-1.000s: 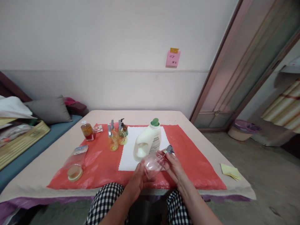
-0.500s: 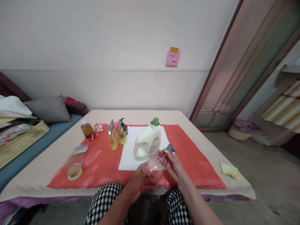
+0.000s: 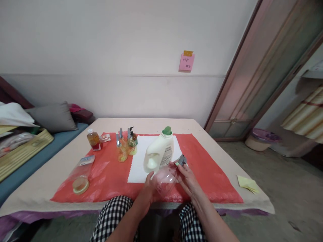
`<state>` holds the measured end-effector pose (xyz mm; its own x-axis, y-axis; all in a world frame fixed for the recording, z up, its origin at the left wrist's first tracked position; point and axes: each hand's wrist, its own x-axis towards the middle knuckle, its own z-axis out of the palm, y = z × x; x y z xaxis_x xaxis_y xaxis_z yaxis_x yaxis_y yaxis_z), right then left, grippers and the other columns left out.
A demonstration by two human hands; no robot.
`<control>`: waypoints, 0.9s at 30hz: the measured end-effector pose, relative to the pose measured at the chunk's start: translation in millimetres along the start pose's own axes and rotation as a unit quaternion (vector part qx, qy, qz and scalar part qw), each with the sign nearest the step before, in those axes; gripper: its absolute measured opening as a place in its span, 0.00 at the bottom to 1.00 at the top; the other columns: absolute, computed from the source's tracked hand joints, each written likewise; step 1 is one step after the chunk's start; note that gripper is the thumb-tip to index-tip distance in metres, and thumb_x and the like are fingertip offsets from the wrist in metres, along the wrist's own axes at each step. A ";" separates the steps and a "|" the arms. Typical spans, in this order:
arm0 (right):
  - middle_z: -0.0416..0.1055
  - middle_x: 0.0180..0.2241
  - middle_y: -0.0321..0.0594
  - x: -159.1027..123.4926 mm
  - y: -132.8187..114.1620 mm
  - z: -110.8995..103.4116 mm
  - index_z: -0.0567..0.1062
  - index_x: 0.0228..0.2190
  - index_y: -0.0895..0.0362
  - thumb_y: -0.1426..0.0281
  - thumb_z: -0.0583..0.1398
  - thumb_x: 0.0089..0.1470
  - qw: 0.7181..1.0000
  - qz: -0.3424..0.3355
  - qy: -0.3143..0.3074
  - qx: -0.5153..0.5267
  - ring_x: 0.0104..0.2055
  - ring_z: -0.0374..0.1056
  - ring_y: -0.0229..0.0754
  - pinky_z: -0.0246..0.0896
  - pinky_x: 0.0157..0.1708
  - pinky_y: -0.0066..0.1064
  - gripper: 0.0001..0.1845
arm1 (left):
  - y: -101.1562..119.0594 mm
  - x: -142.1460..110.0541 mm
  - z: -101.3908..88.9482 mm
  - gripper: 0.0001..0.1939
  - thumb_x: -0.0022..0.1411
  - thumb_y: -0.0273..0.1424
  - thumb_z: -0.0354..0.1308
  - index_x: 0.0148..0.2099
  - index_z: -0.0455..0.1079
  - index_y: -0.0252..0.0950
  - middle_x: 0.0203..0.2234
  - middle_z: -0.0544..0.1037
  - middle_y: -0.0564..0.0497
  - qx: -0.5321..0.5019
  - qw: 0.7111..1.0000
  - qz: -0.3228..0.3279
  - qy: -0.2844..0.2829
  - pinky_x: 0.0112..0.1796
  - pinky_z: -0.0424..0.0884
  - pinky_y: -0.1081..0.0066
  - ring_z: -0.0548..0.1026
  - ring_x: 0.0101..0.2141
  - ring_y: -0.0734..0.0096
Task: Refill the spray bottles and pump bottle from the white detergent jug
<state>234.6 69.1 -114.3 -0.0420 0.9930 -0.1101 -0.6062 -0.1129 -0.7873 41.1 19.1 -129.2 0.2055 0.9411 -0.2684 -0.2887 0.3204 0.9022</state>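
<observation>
I hold a clear empty plastic bottle [image 3: 165, 177] tilted over the near edge of the red sheet [image 3: 214, 181]. My left hand [image 3: 147, 191] wraps around its base. My right hand [image 3: 185, 176] grips its neck, where a grey pump head [image 3: 182, 160] sticks out. Just behind the bottle stands a white detergent jug [image 3: 159, 153] with a green cap, on a white cloth [image 3: 141, 158].
Several small amber pump bottles [image 3: 125, 146] and an amber bottle with a white cap [image 3: 94, 140] stand at the sheet's far left. A clear bag with a round lid [image 3: 80, 181] lies at the near left. Yellow notes [image 3: 248, 185] lie at the table's right corner.
Both hands have lifted the clear bottle slightly and shifted their hold on it; the pump end has turned a little. Nothing else on the table has moved.
</observation>
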 end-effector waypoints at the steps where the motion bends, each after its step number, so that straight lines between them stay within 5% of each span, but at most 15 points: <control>1: 0.80 0.41 0.41 -0.6 0.3 0.9 0.79 0.37 0.53 0.60 0.72 0.44 1.000 0.000 -0.005 -0.003 0.46 0.73 0.43 0.67 0.48 0.35 0.18 | 0.6 0.4 -0.9 0.41 0.57 0.55 0.59 0.66 0.56 0.42 0.48 0.76 0.43 -0.018 1.000 -0.013 -0.004 0.44 0.75 0.57 0.77 0.44 0.57; 6: 0.79 0.43 0.41 -1.2 2.0 1.1 0.79 0.39 0.52 0.59 0.71 0.45 1.000 -0.004 -0.018 -0.022 0.47 0.72 0.44 0.66 0.48 0.36 0.19 | -1.7 6.8 -3.5 0.50 0.40 0.42 0.75 0.64 0.59 0.38 0.47 0.77 0.42 -0.018 0.997 0.074 0.025 0.49 0.71 0.60 0.77 0.46 0.55; 12: 0.79 0.43 0.40 0.5 2.3 -2.5 0.79 0.39 0.50 0.56 0.71 0.43 0.998 -0.019 -0.016 -0.060 0.47 0.73 0.46 0.64 0.51 0.40 0.20 | -6.1 9.0 -6.8 0.50 0.45 0.44 0.71 0.66 0.56 0.35 0.53 0.73 0.37 0.100 0.988 0.109 0.046 0.55 0.66 0.55 0.71 0.55 0.48; 17: 0.80 0.41 0.40 -3.1 7.4 3.6 0.80 0.38 0.50 0.57 0.73 0.40 0.991 -0.033 -0.023 -0.129 0.47 0.73 0.49 0.60 0.55 0.44 0.22 | -14.3 5.7 -1.6 0.50 0.43 0.43 0.71 0.66 0.57 0.35 0.64 0.59 0.36 0.342 0.907 0.228 0.092 0.63 0.53 0.48 0.57 0.65 0.45; 23: 0.80 0.40 0.43 -11.1 15.4 21.8 0.81 0.36 0.52 0.60 0.76 0.31 0.977 -0.002 -0.092 -0.191 0.47 0.73 0.55 0.61 0.55 0.50 0.26 | -25.0 7.9 8.8 0.34 0.44 0.29 0.66 0.56 0.69 0.39 0.51 0.74 0.39 0.408 0.877 0.215 0.135 0.59 0.60 0.48 0.68 0.55 0.42; 27: 0.77 0.48 0.46 -12.5 11.9 25.2 0.76 0.48 0.49 0.55 0.74 0.36 0.975 0.007 -0.117 -0.190 0.55 0.70 0.56 0.59 0.58 0.51 0.35 | -9.2 6.6 1.3 0.33 0.43 0.30 0.68 0.54 0.68 0.40 0.49 0.74 0.39 0.317 0.903 0.203 0.210 0.57 0.61 0.49 0.69 0.52 0.41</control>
<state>207.9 56.2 -106.9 -0.2542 0.9670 -0.0163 -0.2672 -0.0864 -0.9598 46.4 22.2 -138.8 -0.2076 0.9678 0.1427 0.3589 -0.0604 0.9314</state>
